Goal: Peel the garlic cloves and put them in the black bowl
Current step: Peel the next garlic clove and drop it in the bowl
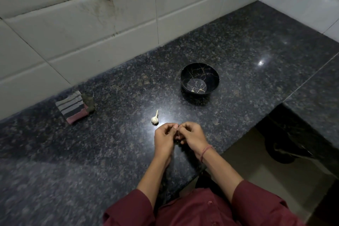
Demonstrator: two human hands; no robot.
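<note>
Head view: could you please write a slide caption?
Left hand and right hand pinch something small near a garlic bulb, black bowl beyond.

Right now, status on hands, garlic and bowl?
Left hand, right hand curled together, contents hidden. Garlic bulb on counter, untouched. Black bowl holds one pale bit. Nothing blocks bowl.

Black bowl (200, 71) and garlic bulb (154, 119) on the dark speckled counter (247, 42).
The bowl is round and glossy black, with thin gold veins like cracks. It stands upright about midway between the counter's back edge at the wall and its front edge, toward the right end. On its flat bottom, at the near side, lies one small pale garlic clove (193, 90). The bulb is small and white-skinned, tipped on its side, with its thin dry stem pointing toward the back edge. It lies left of the bowl and nearer the front edge, well apart from it.
</note>
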